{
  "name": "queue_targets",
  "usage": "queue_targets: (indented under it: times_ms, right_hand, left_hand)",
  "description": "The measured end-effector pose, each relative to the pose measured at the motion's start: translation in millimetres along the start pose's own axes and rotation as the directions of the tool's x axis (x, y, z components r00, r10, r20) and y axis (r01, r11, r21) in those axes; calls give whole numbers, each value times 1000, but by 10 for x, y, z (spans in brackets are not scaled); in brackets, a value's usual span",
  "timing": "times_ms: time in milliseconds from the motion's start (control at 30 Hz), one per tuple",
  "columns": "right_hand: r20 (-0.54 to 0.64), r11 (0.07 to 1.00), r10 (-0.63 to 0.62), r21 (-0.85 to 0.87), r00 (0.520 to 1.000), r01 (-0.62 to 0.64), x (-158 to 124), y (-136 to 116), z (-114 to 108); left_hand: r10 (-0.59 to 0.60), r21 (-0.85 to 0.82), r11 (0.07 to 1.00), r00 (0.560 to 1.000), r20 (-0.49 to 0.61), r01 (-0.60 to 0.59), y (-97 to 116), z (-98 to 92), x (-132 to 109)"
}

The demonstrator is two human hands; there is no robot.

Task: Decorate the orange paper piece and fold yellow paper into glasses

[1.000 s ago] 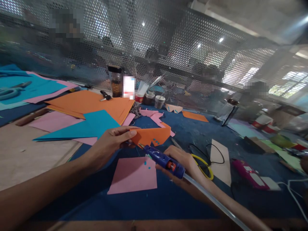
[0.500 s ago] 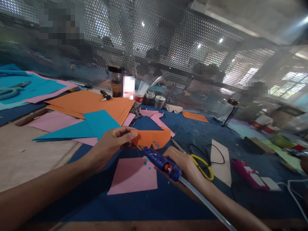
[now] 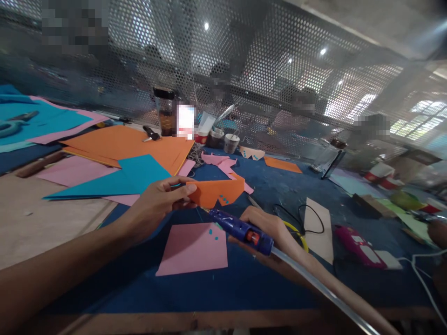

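My left hand (image 3: 171, 200) pinches the left end of an orange paper cutout (image 3: 213, 190) between thumb and fingers. A notch is cut in its lower edge, and several small blue dots sit on its right part. In my right hand (image 3: 267, 228) is a blue hot glue gun (image 3: 232, 224), with a long clear glue stick (image 3: 314, 279) sticking out of its back. The gun's tip is close under the cutout's lower left edge; I cannot tell if they touch. Below lies a pink paper sheet (image 3: 192, 253) with a few blue bits on it.
Orange sheets (image 3: 129, 142) and folded blue paper (image 3: 146, 170) lie left, scissors (image 3: 16, 124) farther left. Cups (image 3: 231, 143) and a jar (image 3: 165, 111) stand before a perforated metal screen. To the right are yellow-handled scissors (image 3: 298, 235), a beige sheet (image 3: 319, 232) and a magenta object (image 3: 359, 246).
The glue gun has moved slightly right and its tip is a little farther from the cutout. The cutout has tilted a little. The view has shifted slightly.
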State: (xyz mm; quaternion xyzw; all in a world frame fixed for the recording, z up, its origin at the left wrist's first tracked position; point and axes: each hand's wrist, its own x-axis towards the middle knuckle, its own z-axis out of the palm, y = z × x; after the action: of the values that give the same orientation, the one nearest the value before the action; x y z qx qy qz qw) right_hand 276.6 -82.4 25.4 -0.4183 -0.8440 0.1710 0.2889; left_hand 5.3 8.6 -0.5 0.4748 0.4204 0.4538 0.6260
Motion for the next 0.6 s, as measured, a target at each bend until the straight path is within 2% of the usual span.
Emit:
queue_targets:
  times_ms: [167, 333, 500, 600]
  right_hand:
    - [215, 987, 144, 44, 966, -157, -57, -77, -335]
    - [353, 990, 138, -26, 925, -138, -92, 20, -400]
    - [374, 989, 149, -68, 915, -133, -79, 32, -368]
    - [295, 987, 154, -8, 943, -159, -73, -23, -345]
  left_hand:
    - [9, -1, 1000, 1000, -21, -9, -13, -25, 16]
    - [3, 12, 1000, 999, -43, -3, -13, -18, 14]
    - [-3, 2, 1000, 999, -45, 3, -8, -6, 4]
    - [-12, -3, 1000, 1000, -24, 12, -21, -6, 3]
